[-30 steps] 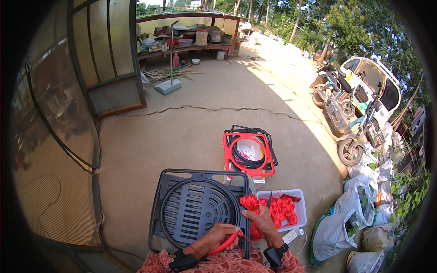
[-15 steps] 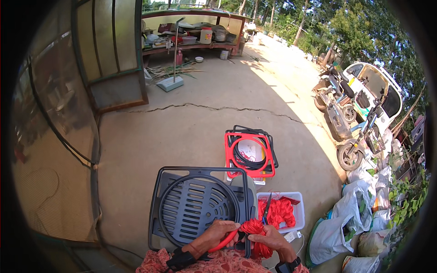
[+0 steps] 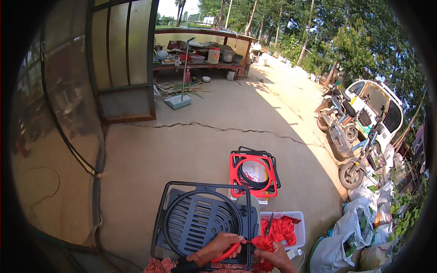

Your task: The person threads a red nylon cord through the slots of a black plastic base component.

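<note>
Across my lap lies a black square frame with a round ring inside it. A short curved part of the ring is wrapped in red, close to my left hand. That hand is closed, its fingertips pinching a red cord at the frame's right side. My right hand grips a bundle of red cord, and a strand runs between the two hands. Under the frame shows a dark slotted plastic panel. Scissors stand among red cord in a white plastic tub.
Ahead on the concrete, a red frame lies over black ones on a box. White sacks line the right side, with scooters and a white vehicle beyond. A screened door and cluttered bench stand at the left and back.
The view has tilted up, so everything sits lower. My right hand and the cord bundle have drawn away from my left hand, leaving a strand stretched between them.
</note>
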### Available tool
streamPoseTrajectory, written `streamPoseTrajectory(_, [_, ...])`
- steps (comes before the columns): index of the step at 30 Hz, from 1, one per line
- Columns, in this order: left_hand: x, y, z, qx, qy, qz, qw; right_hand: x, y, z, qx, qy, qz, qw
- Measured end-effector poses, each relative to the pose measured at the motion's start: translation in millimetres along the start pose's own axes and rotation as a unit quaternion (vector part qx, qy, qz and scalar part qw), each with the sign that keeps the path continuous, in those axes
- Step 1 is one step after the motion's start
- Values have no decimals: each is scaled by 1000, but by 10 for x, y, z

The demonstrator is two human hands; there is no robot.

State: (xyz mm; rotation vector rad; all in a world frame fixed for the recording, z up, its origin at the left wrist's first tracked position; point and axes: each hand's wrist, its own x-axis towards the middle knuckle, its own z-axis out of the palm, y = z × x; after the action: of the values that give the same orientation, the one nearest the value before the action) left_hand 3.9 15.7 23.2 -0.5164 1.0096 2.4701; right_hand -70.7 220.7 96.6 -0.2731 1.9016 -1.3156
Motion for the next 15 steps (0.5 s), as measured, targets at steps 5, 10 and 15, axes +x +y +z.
streamPoseTrajectory(5, [9,-56,-49,51,-8,22,998,109,-41,-40,-40,92,-56,993])
streamPoseTrajectory(10, [-46,1,-68,23,-22,0,999,151,-227,-24,-88,79,-91,989])
streamPoseTrajectory(15, [-106,3,-30,73,-20,48,996,116,-375,51,-60,21,-44,997])
